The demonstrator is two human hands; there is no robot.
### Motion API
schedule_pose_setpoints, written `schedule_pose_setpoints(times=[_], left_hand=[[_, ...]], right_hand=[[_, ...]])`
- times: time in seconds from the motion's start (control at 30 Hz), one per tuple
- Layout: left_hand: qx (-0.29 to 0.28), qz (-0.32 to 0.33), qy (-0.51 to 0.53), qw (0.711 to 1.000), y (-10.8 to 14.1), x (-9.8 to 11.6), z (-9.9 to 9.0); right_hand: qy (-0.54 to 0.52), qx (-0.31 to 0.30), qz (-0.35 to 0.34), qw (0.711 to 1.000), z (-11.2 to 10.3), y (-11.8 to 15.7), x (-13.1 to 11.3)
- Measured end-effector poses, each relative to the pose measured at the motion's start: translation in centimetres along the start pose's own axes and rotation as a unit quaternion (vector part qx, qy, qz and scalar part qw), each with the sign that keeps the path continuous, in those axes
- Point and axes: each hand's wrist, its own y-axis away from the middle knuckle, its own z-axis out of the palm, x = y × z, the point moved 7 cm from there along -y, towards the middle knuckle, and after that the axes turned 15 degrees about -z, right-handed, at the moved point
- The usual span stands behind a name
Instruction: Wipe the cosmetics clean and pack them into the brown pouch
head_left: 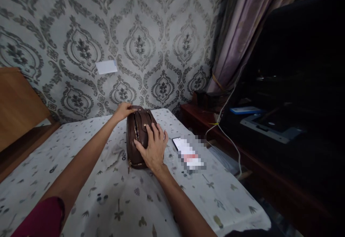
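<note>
A dark brown leather handbag lies on the white patterned bedsheet. One of its zippers is partly open along the left side, with a dark gap between gold-coloured teeth; what is inside cannot be made out. At the bag's far end, my left hand is closed on it beside the handle, its fingertips partly hidden. My right hand rests over the bag's near right part, fingers spread near a small round metal stud, thumb by the zipper.
To the right of the bag lies a phone with a lit, blurred screen. A wooden board stands at the left. Past the right edge are a dark red wooden ledge and a white cable. A patterned wall closes the back.
</note>
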Motion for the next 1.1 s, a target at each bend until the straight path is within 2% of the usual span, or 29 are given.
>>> schedule_pose_setpoints(times=[0.33, 0.5, 0.7, 0.87, 1.1], left_hand=[[0.062, -0.006, -0.084, 0.995, 0.7, 0.7, -0.4], [0.074, -0.002, -0.124, 0.990, 1.7, 1.1, -0.3], [0.071, 0.013, -0.150, 0.986, 3.4, 2.0, -0.3], [0.060, 0.012, -0.140, 0.988, 3.2, 2.5, 0.0], [-0.010, 0.057, -0.081, 0.995, 1.8, 5.3, 2.7]], right_hand=[[-0.011, -0.006, -0.003, 1.000, 0.2, 0.0, 0.0], [-0.014, -0.003, 0.000, 1.000, 0.2, -0.1, 0.0], [-0.016, -0.001, 0.001, 1.000, 0.2, -0.1, 0.0], [-0.014, -0.003, 0.003, 1.000, 0.0, -0.1, 0.0], [-0.007, -0.007, 0.005, 1.000, -0.1, -0.1, 0.0]])
